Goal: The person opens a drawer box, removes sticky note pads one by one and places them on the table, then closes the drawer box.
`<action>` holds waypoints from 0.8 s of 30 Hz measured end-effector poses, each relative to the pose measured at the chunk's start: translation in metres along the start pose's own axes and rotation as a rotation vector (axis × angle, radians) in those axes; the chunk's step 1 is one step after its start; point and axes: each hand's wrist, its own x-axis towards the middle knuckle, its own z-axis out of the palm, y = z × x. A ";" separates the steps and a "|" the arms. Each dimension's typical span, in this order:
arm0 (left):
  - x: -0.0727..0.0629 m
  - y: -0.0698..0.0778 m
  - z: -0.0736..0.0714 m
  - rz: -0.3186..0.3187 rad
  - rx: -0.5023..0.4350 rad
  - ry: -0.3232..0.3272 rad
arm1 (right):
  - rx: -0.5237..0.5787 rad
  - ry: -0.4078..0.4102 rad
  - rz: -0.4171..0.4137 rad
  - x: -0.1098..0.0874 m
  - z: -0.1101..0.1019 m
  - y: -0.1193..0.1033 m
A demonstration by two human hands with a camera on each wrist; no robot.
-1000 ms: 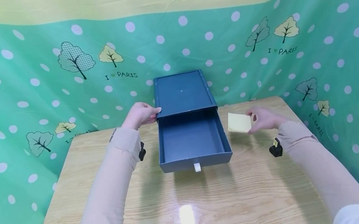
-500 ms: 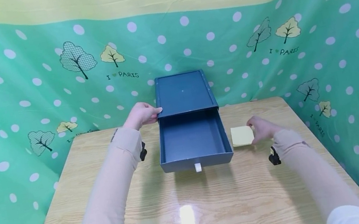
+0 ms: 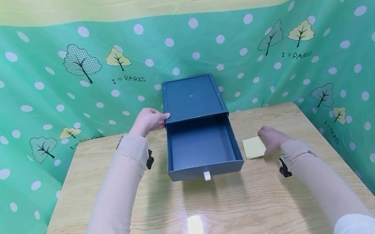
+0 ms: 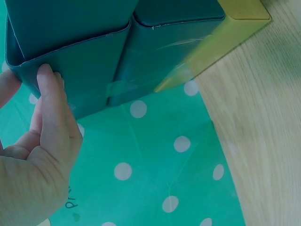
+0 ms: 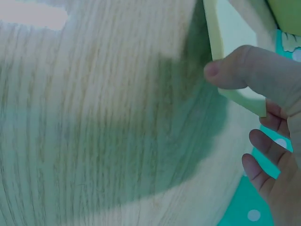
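Note:
A blue drawer box (image 3: 191,97) stands at the back of the table with its drawer (image 3: 199,142) pulled out; nothing lies inside the drawer. My left hand (image 3: 148,120) grips the left side of the box's outer case, and in the left wrist view its thumb and fingers hold the case's edge. To the right of the drawer is a pale yellow pad of sticky notes (image 3: 254,147), low at the tabletop. My right hand (image 3: 272,141) pinches the pad's right end; in the right wrist view the thumb (image 5: 230,70) lies against one edge and a finger shows at the opposite corner.
A wooden table (image 3: 220,220) carries everything, with a white light reflection near its front. Green dotted curtain fabric (image 3: 124,99) closes in the back and sides. The drawer has a white pull tab (image 3: 207,176).
My right hand has lowered the sticky note pad and brought it toward me, from above the table down beside the drawer. The left hand stays on the box.

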 end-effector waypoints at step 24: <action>-0.002 -0.002 0.000 0.028 -0.019 -0.005 | 0.075 -0.085 0.140 -0.001 0.009 -0.010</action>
